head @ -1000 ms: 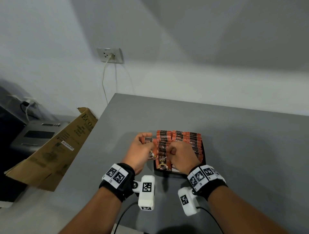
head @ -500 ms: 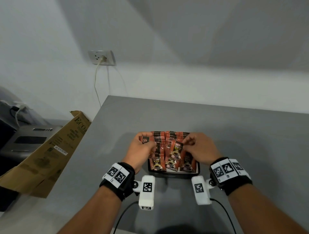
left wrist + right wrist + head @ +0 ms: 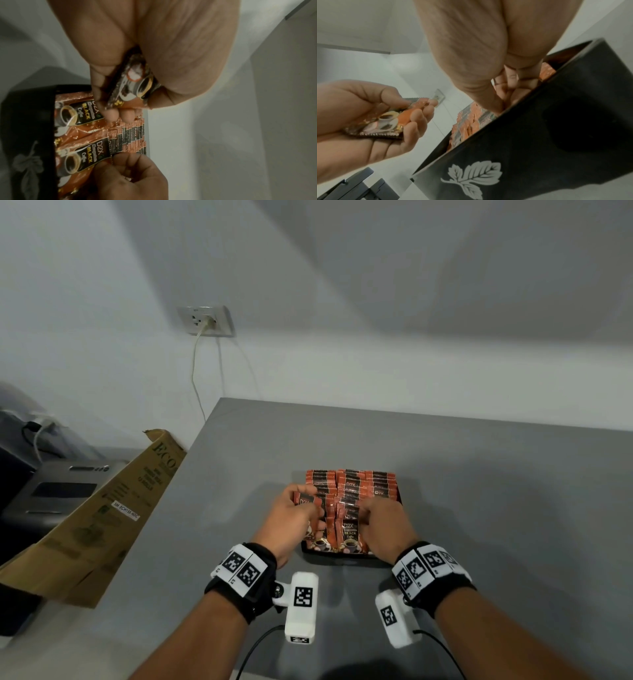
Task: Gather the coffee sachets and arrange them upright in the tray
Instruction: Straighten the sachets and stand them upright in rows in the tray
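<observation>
Sachets (image 3: pixel 352 491) fill one tray (image 3: pixel 342 556); left hand (image 3: pixel 291 518) holds one sachet (image 3: pixel 306 501).

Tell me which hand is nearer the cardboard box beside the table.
Left. The left hand, gripping a sachet, is on the tray's box side; the right hand is farther from the cardboard box.

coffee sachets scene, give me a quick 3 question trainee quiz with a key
1. True or false: the left hand holds a loose sachet.
2. Where does the right hand work? A) inside the tray B) on the cardboard box C) at the wall socket
3. Fill in: the sachets in the tray stand in ___.

Key: 1 true; 2 A; 3 rows
</observation>
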`<state>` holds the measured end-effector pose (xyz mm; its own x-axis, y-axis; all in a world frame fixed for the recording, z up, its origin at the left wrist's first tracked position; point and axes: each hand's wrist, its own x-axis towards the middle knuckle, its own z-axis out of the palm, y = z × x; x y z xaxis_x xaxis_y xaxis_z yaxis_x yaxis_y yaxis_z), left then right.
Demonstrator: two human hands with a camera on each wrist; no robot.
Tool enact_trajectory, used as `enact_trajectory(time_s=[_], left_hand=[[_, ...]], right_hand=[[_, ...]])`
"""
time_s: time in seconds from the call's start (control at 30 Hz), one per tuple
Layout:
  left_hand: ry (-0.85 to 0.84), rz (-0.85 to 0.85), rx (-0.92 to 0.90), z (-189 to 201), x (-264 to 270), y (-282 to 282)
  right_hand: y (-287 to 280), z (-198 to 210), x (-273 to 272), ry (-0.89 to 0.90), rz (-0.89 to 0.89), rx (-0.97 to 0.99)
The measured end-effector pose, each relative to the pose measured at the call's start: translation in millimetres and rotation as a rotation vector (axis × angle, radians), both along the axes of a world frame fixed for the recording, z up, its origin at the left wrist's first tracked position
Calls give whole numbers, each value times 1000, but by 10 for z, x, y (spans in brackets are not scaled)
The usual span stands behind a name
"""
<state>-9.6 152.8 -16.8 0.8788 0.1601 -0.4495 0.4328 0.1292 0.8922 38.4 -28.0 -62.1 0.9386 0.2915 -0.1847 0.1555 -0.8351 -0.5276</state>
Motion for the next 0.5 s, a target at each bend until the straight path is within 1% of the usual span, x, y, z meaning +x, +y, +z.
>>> enact_trajectory(time_s=[0.1, 0.17, 0.23, 0.3, 0.33, 0.4, 0.5], left_hand=[[1, -32, 27, 2, -9, -12], [-29, -75, 54, 15, -16, -39], [-79, -123, 87, 27, -10, -91], [-126, -167, 118, 55, 8, -167], [-141, -193, 128, 61, 22, -206], [-147, -220, 115, 76, 53, -283], [-138, -183, 84, 117, 92, -324]], right_hand=[[-24, 31, -15, -29, -25, 19], [-61, 142, -22, -73, -69, 97], [-90, 339, -42, -65, -94, 288], [-82, 566, -83, 34, -62, 490], [-75, 646, -97, 67, -28, 547], [-89, 721, -92, 61, 21, 551], [-252, 760, 7, 28, 9, 495]])
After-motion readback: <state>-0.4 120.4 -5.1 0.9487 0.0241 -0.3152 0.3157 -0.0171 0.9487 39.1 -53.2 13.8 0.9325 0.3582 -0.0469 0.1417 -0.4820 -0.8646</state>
